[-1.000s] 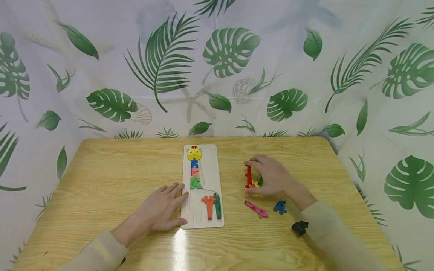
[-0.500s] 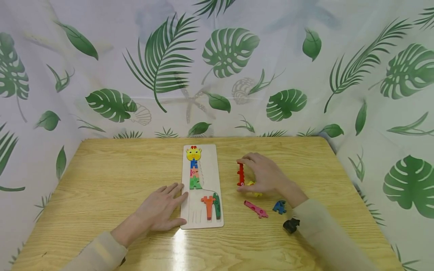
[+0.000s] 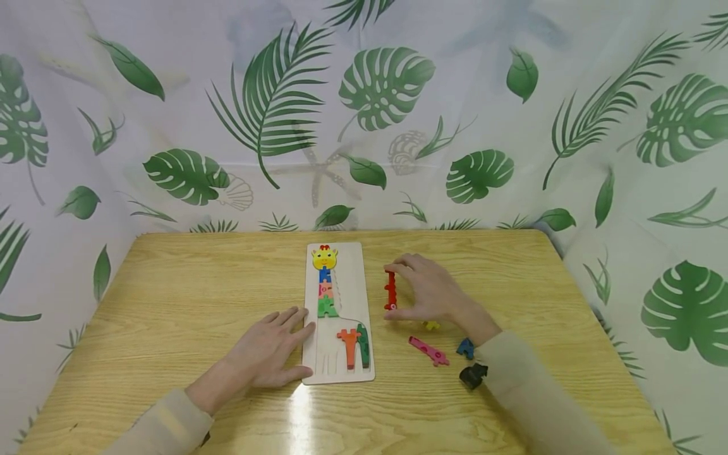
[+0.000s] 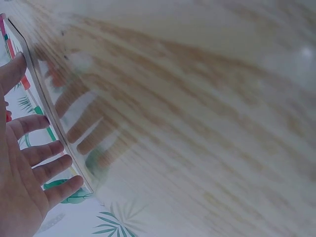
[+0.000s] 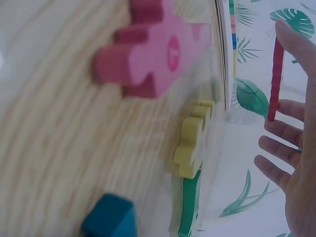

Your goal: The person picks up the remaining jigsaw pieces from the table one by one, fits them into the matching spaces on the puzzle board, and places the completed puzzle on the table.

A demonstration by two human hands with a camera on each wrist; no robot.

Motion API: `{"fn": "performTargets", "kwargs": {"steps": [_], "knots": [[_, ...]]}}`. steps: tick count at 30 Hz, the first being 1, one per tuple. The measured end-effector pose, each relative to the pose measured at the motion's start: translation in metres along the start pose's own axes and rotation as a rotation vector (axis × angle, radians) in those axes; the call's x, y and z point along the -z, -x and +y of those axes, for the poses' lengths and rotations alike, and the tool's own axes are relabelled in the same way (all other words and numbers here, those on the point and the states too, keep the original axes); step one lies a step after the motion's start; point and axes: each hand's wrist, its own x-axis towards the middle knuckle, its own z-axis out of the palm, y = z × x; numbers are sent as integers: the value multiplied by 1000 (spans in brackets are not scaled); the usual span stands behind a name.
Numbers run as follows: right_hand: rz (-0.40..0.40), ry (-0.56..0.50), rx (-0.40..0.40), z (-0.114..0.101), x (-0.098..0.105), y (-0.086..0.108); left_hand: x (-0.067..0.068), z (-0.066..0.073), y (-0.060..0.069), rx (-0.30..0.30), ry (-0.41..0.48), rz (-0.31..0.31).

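- Right hand [image 3: 429,291]: thumb and fingertips pinch the red piece [image 3: 392,292] at its two ends, the other fingers apart in the wrist view.
- From head height the red piece shows a knobbly side; the right wrist view shows it as a slim bar between the fingers.
- Left hand [image 3: 273,351]: fingers straight and spread, tips at the edge of the pale, flat board [image 3: 352,272].
- Beyond those left fingertips, the board bears a giraffe head [image 3: 325,258] above interlocking coloured blocks; an orange piece [image 3: 350,347] and dark green piece [image 3: 363,346] sit lower.
- Below the right hand's fingers, the right wrist view reveals a green piece [image 5: 190,205], apparently touching the thick, lobed yellow piece [image 5: 191,148]; head-on, the hand covers the green.
- Nearer the wearer than the right thumb: a tapering pink piece [image 3: 428,351] and blue piece [image 3: 466,348].
- Only the left wrist view shows finger reflections in the glossy, wood-grained table [image 4: 197,118].
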Motion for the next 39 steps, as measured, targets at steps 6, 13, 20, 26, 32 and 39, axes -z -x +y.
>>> {"fn": "performTargets", "kwargs": {"steps": [6, 13, 20, 26, 32, 39], "knots": [[2, -11, 11, -5, -2, -7, -1, 0, 0, 1, -4, -1], [-14, -12, 29, -10, -6, -15, -1, 0, 0, -1, -4, 4], [-18, -9, 40, -18, -10, -21, 0, 0, -1, -2, -1, 0], [-26, -17, 68, -23, -14, -27, 0, 0, -2, 4, -4, -5], [-29, -18, 89, -28, -16, -32, -1, 1, -2, 11, 2, -12], [-36, -11, 110, -35, -19, -38, -1, 0, -2, 14, 7, -14]]}}
